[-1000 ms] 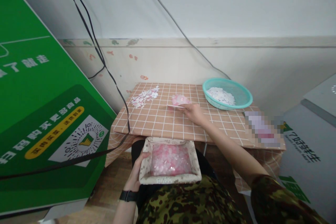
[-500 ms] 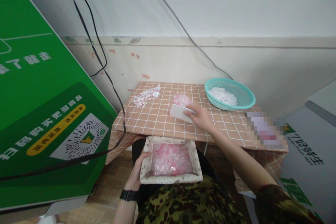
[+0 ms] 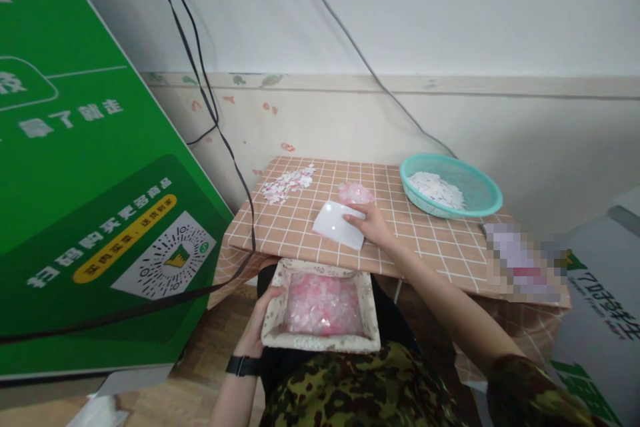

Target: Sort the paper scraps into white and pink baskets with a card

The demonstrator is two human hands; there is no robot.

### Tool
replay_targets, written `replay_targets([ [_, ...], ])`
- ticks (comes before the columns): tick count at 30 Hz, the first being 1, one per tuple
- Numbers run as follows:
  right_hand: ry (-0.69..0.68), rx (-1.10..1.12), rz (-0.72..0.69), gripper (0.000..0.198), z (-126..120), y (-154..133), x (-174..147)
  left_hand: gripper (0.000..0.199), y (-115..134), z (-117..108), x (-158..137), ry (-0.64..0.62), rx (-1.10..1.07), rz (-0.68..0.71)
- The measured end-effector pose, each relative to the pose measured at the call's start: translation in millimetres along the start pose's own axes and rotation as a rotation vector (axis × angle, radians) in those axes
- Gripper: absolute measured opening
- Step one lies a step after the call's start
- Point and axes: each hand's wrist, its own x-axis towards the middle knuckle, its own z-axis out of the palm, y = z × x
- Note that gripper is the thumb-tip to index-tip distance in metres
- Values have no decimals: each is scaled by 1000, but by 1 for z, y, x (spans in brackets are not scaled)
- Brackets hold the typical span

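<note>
My left hand (image 3: 266, 315) grips the left side of a cloth-lined basket (image 3: 373, 313) below the table's front edge. Inside the basket lies a heap of shiny pink and clear flakes (image 3: 324, 303). Over the table, my right hand (image 3: 369, 222) is closed on the right end of a white flat scraper (image 3: 336, 225), its broad face turned up towards me. Just behind the scraper sits a small pile of pink translucent flakes (image 3: 356, 193). Whether the scraper's near edge touches the tablecloth I cannot tell.
On the checked tablecloth (image 3: 425, 250), white and pinkish chips (image 3: 289, 183) are scattered at the back left. A turquoise sieve basket (image 3: 487, 203) with white chips stands back right. A blurred-out flat item (image 3: 523, 260) lies at the right edge. A black cable (image 3: 235, 167) hangs on the left.
My right hand has drawn the scraper slightly nearer the front edge and tilted it, so more of its face shows. My left hand still holds the basket. The view has shifted a little.
</note>
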Motion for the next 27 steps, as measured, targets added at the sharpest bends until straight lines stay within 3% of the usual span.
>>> replay_targets([
  [4, -262, 98, -18, 33, 10, -23, -21, 42, 4, 7, -4, -13, -23, -6],
  [7, -425, 122, -64, 32, 4, -32, -32, 44, 6, 10, -7, -13, -17, -7],
  [9, -330, 114, -71, 34, -9, -28, -24, 44, 6, 10, -8, -2, -11, -15],
  [12, 54, 19, -60, 38, -35, -9, 5, 43, 3, 7, -6, 4, -15, -17],
  [14, 183, -84, -63, 38, -49, 7, 28, 43, 0, 4, -4, -4, -25, -7],
  [18, 192, -252, -130, 36, -53, 22, 53, 43, -3, 0, 4, -15, -37, 21],
  [24, -17, -88, -158, 36, -38, 21, 54, 42, 10, 3, 13, -11, -59, -2],
  [27, 63, -64, -120, 36, -36, 25, 56, 38, 15, 7, 18, 19, -46, -6],
])
